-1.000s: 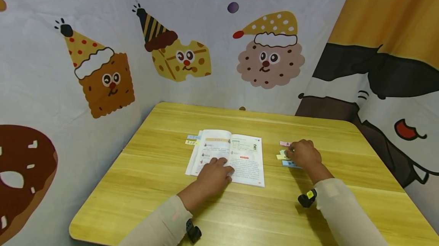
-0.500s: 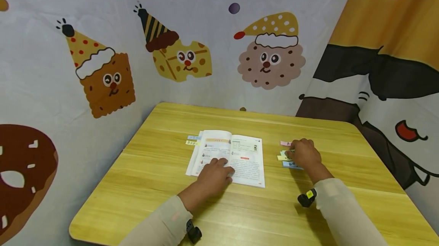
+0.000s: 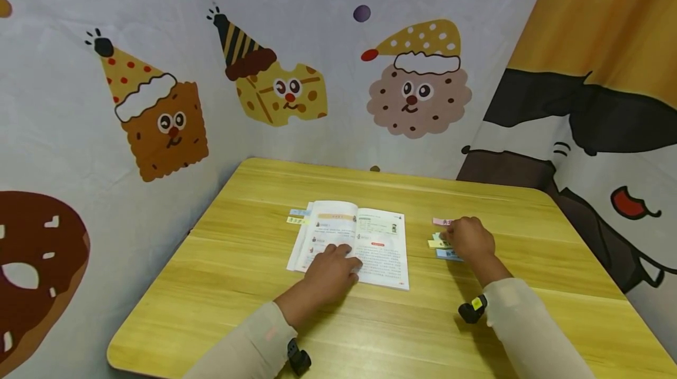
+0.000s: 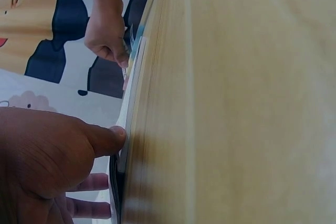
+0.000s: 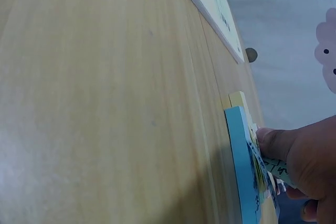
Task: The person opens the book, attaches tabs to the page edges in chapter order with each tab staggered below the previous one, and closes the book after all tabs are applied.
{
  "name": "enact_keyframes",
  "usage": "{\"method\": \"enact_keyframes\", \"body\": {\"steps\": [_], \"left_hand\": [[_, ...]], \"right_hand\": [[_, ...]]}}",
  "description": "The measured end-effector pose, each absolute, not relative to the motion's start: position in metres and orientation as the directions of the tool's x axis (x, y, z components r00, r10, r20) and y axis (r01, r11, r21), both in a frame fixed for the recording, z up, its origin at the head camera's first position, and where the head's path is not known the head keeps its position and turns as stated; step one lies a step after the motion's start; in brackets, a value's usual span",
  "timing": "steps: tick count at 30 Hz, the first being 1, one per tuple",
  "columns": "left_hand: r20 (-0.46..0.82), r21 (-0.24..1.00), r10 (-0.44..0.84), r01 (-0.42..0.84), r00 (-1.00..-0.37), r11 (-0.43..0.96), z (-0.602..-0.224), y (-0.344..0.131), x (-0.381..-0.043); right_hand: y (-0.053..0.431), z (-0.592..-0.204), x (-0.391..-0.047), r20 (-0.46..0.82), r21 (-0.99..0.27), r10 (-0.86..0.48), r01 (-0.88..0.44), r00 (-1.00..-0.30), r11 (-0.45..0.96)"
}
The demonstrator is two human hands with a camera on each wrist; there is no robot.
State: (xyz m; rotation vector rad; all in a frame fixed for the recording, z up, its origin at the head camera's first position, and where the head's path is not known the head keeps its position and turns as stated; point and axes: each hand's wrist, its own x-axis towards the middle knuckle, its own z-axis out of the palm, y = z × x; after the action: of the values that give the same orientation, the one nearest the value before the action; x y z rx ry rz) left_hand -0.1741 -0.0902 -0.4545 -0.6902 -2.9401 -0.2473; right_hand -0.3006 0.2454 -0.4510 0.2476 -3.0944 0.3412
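An open printed book (image 3: 382,267) lies on the wooden table. My left hand (image 3: 330,273) rests on its lower pages with fingers spread; in the left wrist view the thumb (image 4: 113,139) presses near the page edge. To the right of the book, my right hand (image 3: 472,242) is over a group of sticky-note pads. Its thumb and fingers pinch a green sticky note (image 5: 277,169) with handwriting, tilted up from the pads. A blue pad (image 3: 448,254), a yellow pad (image 3: 438,244) and a pink pad (image 3: 441,221) lie around the fingertips, partly covered by the hand.
Blue (image 3: 300,212) and yellow sticky tabs (image 3: 297,220) stick out from the book's left edge. The table (image 3: 238,308) meets a cartoon-printed cloth (image 3: 338,150) at the back. Each wrist wears a small black camera (image 3: 299,358).
My right hand has shifted very slightly, showing a bit more of the pink pad's writing. My left hand and the book have stayed put.
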Motion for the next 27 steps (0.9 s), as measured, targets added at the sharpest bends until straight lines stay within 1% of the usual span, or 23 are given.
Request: {"method": "enact_keyframes", "body": {"steps": [7, 16, 23, 27], "left_hand": [[0.136, 0.149, 0.430, 0.448, -0.892, 0.882, -0.4538, -0.0891, -0.1737], [0.127, 0.141, 0.424, 0.439, -0.897, 0.887, -0.4520, -0.0888, -0.1723], [0.135, 0.133, 0.427, 0.443, -0.894, 0.887, -0.4510, -0.0888, -0.1724], [0.129, 0.134, 0.426, 0.442, -0.895, 0.887, -0.4513, -0.0890, -0.1730]], "right_hand": [[0.2430, -0.4497, -0.2981, 0.082, -0.174, -0.180, -0.192, -0.980, 0.966], [0.2388, -0.4497, -0.2988, 0.054, -0.170, -0.183, -0.190, -0.982, 0.967], [0.2402, -0.4505, -0.2970, 0.141, -0.146, -0.216, -0.236, -0.966, 0.961], [0.2414, -0.4502, -0.2967, 0.138, -0.116, -0.219, -0.235, -0.966, 0.965]]}}
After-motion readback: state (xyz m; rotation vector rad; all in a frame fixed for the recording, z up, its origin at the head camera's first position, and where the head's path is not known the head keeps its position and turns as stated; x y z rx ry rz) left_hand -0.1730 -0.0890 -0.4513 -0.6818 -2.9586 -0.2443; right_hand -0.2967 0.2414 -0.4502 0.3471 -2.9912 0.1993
